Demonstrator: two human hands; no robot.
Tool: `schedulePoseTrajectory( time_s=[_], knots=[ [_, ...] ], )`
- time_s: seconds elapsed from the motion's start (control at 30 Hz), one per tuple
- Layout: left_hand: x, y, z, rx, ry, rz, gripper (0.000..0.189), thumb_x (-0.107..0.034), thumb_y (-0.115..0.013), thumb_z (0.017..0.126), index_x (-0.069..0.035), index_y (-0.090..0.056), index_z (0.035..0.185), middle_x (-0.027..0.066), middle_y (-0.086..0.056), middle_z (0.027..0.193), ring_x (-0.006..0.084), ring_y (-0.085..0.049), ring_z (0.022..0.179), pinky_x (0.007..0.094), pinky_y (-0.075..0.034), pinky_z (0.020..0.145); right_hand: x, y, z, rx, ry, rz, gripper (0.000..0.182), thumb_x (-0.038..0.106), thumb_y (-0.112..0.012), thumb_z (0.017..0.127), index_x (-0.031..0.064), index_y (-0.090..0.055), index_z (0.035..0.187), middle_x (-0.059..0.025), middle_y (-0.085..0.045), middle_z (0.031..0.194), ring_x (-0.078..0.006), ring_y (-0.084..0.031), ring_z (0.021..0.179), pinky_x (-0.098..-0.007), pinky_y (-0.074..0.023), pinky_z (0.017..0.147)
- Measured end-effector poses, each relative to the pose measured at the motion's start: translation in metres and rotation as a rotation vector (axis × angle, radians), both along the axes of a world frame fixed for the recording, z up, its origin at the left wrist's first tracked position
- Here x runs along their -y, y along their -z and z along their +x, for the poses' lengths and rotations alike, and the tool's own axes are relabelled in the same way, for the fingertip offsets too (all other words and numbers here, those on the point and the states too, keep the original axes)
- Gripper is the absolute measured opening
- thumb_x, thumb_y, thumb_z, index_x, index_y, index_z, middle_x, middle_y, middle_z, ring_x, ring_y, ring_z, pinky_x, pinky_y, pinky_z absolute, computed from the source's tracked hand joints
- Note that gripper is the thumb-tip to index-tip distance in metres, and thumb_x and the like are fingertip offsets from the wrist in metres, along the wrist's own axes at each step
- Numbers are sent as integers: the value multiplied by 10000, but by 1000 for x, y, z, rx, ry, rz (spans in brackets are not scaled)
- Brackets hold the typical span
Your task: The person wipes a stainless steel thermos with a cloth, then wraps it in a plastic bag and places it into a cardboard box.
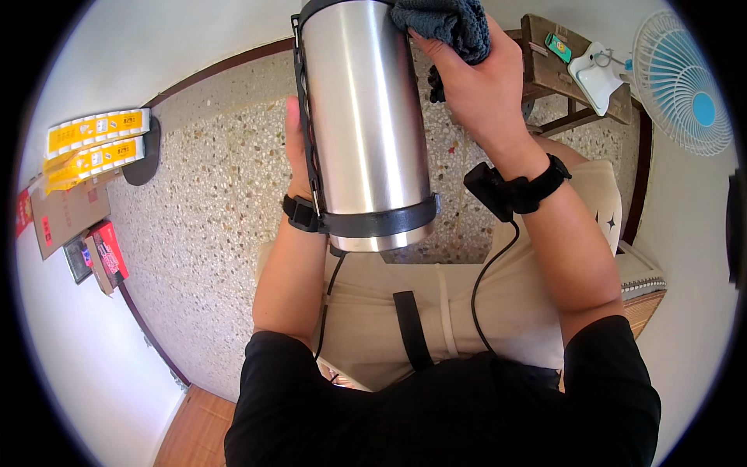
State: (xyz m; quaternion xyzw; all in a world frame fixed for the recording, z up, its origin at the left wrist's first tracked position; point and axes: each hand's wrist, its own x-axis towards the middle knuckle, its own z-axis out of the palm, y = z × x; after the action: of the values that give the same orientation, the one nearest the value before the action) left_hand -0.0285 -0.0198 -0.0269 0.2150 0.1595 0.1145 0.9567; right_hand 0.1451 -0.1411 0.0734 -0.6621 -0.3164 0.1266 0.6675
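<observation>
A large brushed stainless-steel vacuum flask [367,117] with black plastic bands and a strap along its left side is held up before me, above my lap. My left hand [296,146] is at the flask's left side, mostly hidden behind it; a thumb or finger shows past the strap. My right hand [481,82] grips a bunched dark blue-grey cloth [452,26], which touches the flask's upper right edge. Black straps sit round both wrists, and the right one carries a small black box with a cable.
At the right stand a wooden stool [554,58] with a green packet and a white clip-like item on it, and a blue-and-white fan [683,87]. Yellow-wrapped packs [99,131], a cardboard box [70,210] and a red box [111,251] lie along the left wall.
</observation>
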Motion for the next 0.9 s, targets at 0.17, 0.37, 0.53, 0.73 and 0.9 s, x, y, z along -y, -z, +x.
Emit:
schedulePoseTrajectory(
  time_s=[0.17, 0.37, 0.53, 0.73, 0.9],
  knots=[
    [0, -5, -2, -53, -17, 65, 889, -719, -513, 951, -10, -429, 1481, 220, -581, 1370, 324, -654, 1170, 428, -587, 948, 5, -1, 0, -87, -5, -38, 314, -94, -621, 844, 16, -694, 1130, -26, -645, 943, -97, -601, 804, -257, -502, 692],
    [-2, -24, -6, -146, 93, 372, 824, -631, -641, 934, -25, -475, 1467, 148, -655, 1286, 235, -664, 1160, 382, -562, 989, 5, 17, 14, 230, 15, 11, 339, -99, -627, 787, -8, -692, 1108, -79, -618, 918, -175, -609, 837, -296, -496, 745],
    [7, -37, 3, -150, 53, 384, 998, -589, -738, 872, -131, -214, 1589, 138, -469, 1479, 248, -536, 1323, 407, -516, 1051, 5, 14, 13, 290, 25, -38, 318, -84, -635, 765, -15, -684, 1072, -113, -610, 909, -230, -608, 837, -317, -491, 768],
    [8, -43, 15, -97, -8, 520, 1091, -471, -830, 831, -102, -106, 1559, 206, -480, 1433, 275, -566, 1290, 421, -535, 1030, 5, 15, 15, 493, -18, 8, 369, -83, -633, 711, -5, -673, 1069, -143, -632, 967, -298, -626, 916, -362, -501, 839],
    [16, -41, 20, -59, -90, 521, 1139, -379, -863, 824, -122, -37, 1565, 233, -508, 1410, 302, -630, 1215, 444, -575, 977, 2, 16, 13, 433, -104, 43, 417, -103, -610, 700, -13, -664, 1103, -154, -638, 1020, -307, -634, 959, -363, -506, 882]
  ],
)
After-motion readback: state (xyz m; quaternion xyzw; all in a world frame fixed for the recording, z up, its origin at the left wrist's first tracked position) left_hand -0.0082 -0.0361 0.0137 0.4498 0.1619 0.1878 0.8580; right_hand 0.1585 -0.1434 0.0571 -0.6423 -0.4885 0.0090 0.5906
